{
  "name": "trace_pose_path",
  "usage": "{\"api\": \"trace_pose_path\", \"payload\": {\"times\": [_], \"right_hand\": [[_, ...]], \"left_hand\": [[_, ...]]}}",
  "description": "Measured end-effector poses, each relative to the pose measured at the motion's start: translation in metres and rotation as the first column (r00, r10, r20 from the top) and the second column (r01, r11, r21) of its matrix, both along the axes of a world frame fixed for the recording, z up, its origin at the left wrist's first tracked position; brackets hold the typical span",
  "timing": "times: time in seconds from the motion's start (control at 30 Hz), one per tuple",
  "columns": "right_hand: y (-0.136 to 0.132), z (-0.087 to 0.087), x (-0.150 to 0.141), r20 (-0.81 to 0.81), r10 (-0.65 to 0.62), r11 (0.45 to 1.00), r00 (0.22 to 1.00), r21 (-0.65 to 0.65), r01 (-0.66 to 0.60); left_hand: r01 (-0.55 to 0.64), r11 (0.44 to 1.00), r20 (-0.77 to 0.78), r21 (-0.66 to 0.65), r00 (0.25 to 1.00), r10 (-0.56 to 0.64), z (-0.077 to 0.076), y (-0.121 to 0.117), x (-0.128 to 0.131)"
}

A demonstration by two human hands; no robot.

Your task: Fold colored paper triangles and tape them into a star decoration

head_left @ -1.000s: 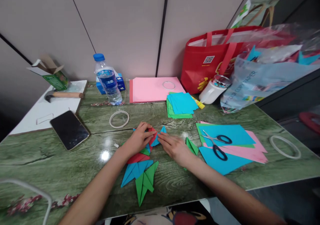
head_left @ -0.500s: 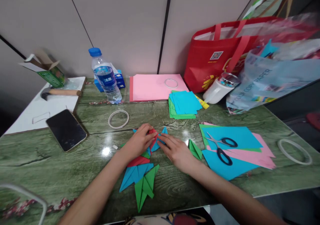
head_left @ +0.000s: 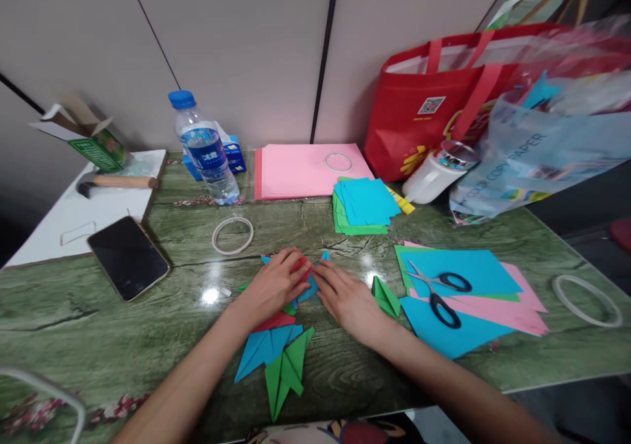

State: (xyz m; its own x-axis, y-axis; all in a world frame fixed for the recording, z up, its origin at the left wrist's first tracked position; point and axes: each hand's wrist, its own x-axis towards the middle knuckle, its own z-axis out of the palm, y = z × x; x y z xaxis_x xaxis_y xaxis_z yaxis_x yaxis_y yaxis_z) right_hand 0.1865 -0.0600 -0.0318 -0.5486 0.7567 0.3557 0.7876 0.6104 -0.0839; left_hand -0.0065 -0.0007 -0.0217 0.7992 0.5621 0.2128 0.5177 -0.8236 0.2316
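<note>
Covering more red folded paper (head_left: 303, 261) than before, the left hand (head_left: 273, 288), fingers bent, is maybe pressing; the right hand (head_left: 351, 299), fingers straighter, is touching blue folded paper (head_left: 308, 293); can't tell any pinch

Wall (head_left: 246, 56): pale grey panels, dark seams between. Table (head_left: 162, 345) near it: green, wood-grain print, pink flowers (head_left: 118, 408). 2 bright glare spots (head_left: 210, 296) on top. Floor (head_left: 586, 408) dark grey, lower right. Curved grey bar (head_left: 56, 388) lower left.

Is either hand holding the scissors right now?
No, the scissors lie on colored sheets, while the left hand and right hand are at folded paper.
</note>
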Motion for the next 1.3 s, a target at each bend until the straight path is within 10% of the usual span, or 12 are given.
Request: {"api": "trace_pose_path", "payload": {"times": [0.57, 0.9, 1.07, 1.3], "right_hand": [[-0.003, 0.015, -0.012, -0.05, -0.148, 0.98, 0.988, -0.145, 0.14], [-0.046, 0.041, 0.058, -0.229, -0.299, 0.954, 0.926, -0.074, 0.29], [-0.083, 0.041, 0.031, -0.284, -0.004, 0.997, 0.959, -0.073, -0.017], [-0.081, 0.044, -0.028, 0.001, 0.378, 0.918, 0.926, -0.128, -0.375]], "left_hand": [[-0.001, 0.994, -0.134, 0.11, 0.991, 0.016, -0.001, -0.006, 0.003], [-0.11, 0.991, -0.116, 0.079, 0.986, 0.119, 0.002, -0.012, 0.007], [-0.121, 0.992, -0.134, 0.04, 0.983, 0.125, 0.009, -0.01, 0.012], [-0.063, 0.996, 0.074, -0.068, 0.995, 0.068, 0.021, 0.007, 0.0]]}}
